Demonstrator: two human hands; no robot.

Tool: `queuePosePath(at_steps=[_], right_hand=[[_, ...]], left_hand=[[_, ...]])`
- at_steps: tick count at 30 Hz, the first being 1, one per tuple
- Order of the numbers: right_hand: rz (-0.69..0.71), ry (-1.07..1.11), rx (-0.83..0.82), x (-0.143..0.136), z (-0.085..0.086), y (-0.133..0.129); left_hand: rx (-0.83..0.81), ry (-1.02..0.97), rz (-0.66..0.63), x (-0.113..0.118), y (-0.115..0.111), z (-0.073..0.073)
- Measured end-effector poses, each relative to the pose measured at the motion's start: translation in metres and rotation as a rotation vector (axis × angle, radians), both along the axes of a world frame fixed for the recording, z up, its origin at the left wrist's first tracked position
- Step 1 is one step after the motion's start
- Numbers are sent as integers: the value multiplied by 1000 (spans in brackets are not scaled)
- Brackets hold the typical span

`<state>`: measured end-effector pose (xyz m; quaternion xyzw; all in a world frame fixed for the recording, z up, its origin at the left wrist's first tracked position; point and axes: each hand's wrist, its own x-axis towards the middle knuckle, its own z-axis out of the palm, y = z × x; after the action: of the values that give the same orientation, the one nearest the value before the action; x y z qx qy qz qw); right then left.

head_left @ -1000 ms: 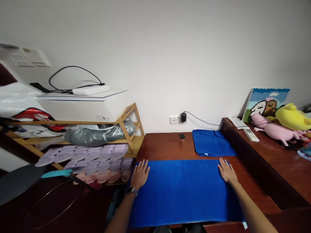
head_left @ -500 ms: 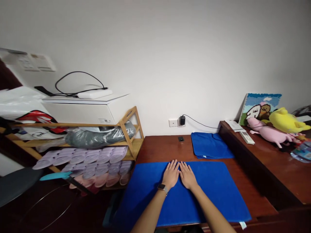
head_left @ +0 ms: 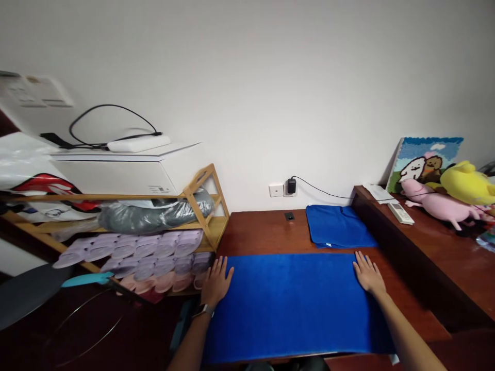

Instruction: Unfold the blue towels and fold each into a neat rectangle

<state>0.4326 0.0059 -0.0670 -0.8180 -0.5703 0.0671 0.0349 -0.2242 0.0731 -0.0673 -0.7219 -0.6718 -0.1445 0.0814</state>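
A blue cloth (head_left: 290, 304) lies spread flat on the reddish-brown wooden desk (head_left: 255, 233). My left hand (head_left: 216, 282), with a watch at the wrist, rests open on the cloth's far left corner, fingers pointing away from me. On the far right corner lies my right hand (head_left: 369, 274), palm down with fingers spread. Neither hand grips anything. Behind the cloth, toward the wall, sits a second blue cloth (head_left: 338, 226), folded.
Left of the desk stands a wooden rack (head_left: 216, 226) with several slippers (head_left: 150, 245) and a white box (head_left: 116, 172). A raised desk section (head_left: 444, 257) on the right holds a remote control (head_left: 400, 213), a pink plush toy (head_left: 433, 202) and a yellow one (head_left: 467, 183). A black charger (head_left: 291, 185) is plugged into the wall.
Both hands have slid apart from the middle of the cloth's far edge, the left to the left corner, the right to the right corner. The camera view has shifted slightly.
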Motion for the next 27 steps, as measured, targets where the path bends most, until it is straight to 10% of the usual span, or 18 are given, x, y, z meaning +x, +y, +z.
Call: queuePosePath(at_steps=[8,15,18,21,27], right_hand=[[-80,11,124,-51,33,-4],[471,174,215,-256,46,-25],[486,184,89,-286,47,-17],[406,137,16,-243,45,-9],[70,38,-36,-57,32,-41]], left_hand=[[-42,-71,5,25,-10,30],[-24,-92,-515,183,-55,28],[-95,-97,-528,217,-62,19],[-140,-93,-386,179,-56,17],[-46,-56,-80,6,-52,8]])
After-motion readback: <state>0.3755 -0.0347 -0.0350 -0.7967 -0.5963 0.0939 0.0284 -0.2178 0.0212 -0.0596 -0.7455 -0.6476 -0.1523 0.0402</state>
